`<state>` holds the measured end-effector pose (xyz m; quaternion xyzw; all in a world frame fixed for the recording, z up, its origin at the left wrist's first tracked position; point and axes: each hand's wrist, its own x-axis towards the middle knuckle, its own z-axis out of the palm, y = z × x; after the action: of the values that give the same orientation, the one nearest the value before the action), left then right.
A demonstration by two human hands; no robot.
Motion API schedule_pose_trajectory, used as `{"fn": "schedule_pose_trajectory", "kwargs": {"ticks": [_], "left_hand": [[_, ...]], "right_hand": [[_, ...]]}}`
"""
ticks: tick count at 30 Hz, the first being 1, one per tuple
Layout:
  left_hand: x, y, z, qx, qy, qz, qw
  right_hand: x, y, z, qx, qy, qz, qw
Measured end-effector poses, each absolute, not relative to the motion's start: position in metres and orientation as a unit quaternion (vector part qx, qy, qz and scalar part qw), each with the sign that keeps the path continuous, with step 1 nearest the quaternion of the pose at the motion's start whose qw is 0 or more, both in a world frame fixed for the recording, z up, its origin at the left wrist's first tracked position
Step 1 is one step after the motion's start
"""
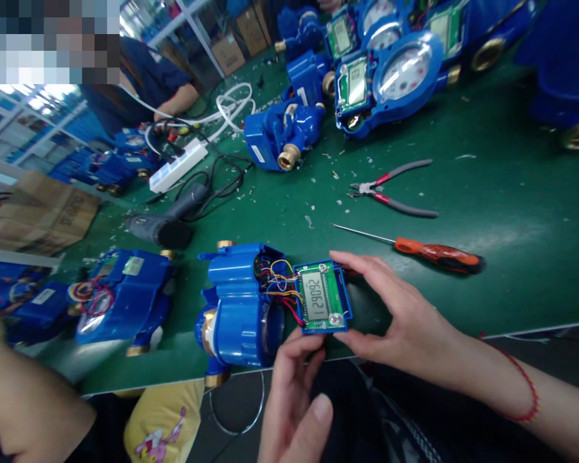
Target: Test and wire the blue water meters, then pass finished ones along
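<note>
A blue water meter body lies on the green table near its front edge, lid off. Coloured wires run from it to a green display board in a blue frame, its LCD showing digits. My right hand, a red string at the wrist, is closed round the board's right side, with the index finger along the top and the thumb below. My left hand reaches up from below, fingers apart. Its fingertips touch the board's lower edge and the thumb stays clear.
An orange-handled screwdriver and red-grey pliers lie beyond my right hand. A black heat gun, a power strip and cables are at the left. More blue meters stand around. Another person's arm is at the bottom left.
</note>
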<state>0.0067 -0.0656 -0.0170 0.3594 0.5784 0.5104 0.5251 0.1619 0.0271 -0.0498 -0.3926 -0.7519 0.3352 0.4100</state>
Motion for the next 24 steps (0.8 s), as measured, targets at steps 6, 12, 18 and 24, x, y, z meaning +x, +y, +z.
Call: {"fn": "schedule_pose_trajectory", "kwargs": {"ticks": [6, 12, 18, 24], "left_hand": [[-0.027, -0.070, 0.001, 0.533, 0.682, 0.496, 0.079], [-0.061, -0.031, -0.008, 0.600, 0.769, 0.220, -0.012], [-0.092, -0.012, -0.001, 0.517, 0.785, 0.297, 0.170], [-0.141, 0.005, 0.028, 0.411, 0.697, 0.387, 0.442]], "right_hand": [[0.163, 0.030, -0.048, -0.404, -0.752, 0.339, 0.396], [0.162, 0.036, -0.047, -0.398, -0.772, 0.321, 0.379], [0.157, 0.061, -0.028, -0.350, -0.794, 0.333, 0.368], [0.118, 0.112, 0.006, -0.253, -0.792, 0.420, 0.365]]}}
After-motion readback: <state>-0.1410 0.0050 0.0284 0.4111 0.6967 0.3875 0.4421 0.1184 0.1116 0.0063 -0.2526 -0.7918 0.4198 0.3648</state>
